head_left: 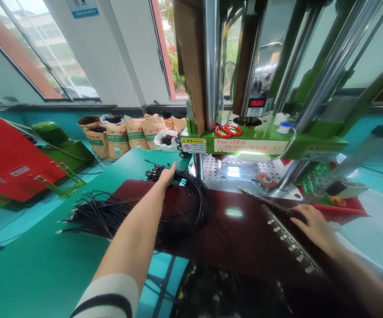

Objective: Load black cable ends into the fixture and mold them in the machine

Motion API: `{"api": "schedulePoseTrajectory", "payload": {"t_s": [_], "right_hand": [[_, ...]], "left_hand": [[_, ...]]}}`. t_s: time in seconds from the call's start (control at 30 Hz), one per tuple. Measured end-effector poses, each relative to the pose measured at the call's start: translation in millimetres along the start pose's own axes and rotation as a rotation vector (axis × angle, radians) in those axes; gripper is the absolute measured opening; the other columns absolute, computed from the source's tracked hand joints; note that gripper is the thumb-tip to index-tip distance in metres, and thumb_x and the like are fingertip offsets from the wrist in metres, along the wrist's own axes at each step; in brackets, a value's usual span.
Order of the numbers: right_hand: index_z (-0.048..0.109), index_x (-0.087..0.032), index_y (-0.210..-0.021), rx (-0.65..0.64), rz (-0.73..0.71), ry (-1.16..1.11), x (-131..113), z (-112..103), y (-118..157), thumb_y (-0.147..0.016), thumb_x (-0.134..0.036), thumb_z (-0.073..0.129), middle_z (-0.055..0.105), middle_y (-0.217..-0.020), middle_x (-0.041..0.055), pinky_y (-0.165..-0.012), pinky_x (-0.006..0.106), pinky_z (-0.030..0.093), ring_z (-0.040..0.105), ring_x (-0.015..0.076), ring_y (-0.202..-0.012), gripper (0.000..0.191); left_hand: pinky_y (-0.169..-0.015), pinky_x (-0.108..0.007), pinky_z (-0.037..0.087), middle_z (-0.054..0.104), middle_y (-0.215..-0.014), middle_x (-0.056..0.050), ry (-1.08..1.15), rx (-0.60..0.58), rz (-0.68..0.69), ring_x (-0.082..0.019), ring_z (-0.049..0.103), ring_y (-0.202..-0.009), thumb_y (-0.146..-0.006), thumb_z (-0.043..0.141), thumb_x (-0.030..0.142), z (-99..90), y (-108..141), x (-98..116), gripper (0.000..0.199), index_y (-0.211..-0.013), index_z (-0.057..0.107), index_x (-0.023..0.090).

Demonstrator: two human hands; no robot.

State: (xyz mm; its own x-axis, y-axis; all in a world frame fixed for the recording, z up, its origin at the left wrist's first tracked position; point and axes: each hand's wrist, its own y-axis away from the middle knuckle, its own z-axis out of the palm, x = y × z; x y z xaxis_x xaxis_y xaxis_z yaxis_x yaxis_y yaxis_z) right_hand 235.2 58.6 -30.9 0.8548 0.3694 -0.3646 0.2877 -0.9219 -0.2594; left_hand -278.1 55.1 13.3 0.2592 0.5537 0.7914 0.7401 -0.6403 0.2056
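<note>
My left hand [166, 176] reaches to the far end of a looped bundle of black cables [198, 198]. Its thumb points up and away, while the other fingers are hidden among the cable ends, so their grip is unclear. On the right, my right hand [313, 226] has its fingers closed around the dark handle end of a long, thin metal bar [260, 197]. Beside it, a metal strip [290, 240] with a row of small shiny fittings lies slanted on the dark red-brown board [234, 234]. More cable ends [81, 212] with metal tips spread to the left.
A green press [264, 145] stands ahead, with red-handled scissors [227, 130] on its ledge and a perforated metal bed [211, 170] below. Behind the green table [45, 265] stand several paper sacks [116, 139]. A red bin [343, 212] is at the right.
</note>
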Motion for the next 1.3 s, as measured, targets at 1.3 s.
{"api": "schedulePoseTrajectory", "payload": {"t_s": [1.3], "right_hand": [[0.061, -0.015, -0.086, -0.173, 0.101, -0.211, -87, -8, -176, -0.080, -0.024, 0.055, 0.063, -0.086, 0.0028, -0.066, 0.028, 0.047, 0.058, 0.0140, -0.074, 0.013]], "left_hand": [[-0.030, -0.015, 0.006, 0.060, -0.068, -0.001, 0.392, -1.478, -0.091, 0.002, 0.019, -0.029, -0.075, 0.056, 0.039, 163.6, 165, 61, 0.027, -0.079, 0.056, 0.012]]}}
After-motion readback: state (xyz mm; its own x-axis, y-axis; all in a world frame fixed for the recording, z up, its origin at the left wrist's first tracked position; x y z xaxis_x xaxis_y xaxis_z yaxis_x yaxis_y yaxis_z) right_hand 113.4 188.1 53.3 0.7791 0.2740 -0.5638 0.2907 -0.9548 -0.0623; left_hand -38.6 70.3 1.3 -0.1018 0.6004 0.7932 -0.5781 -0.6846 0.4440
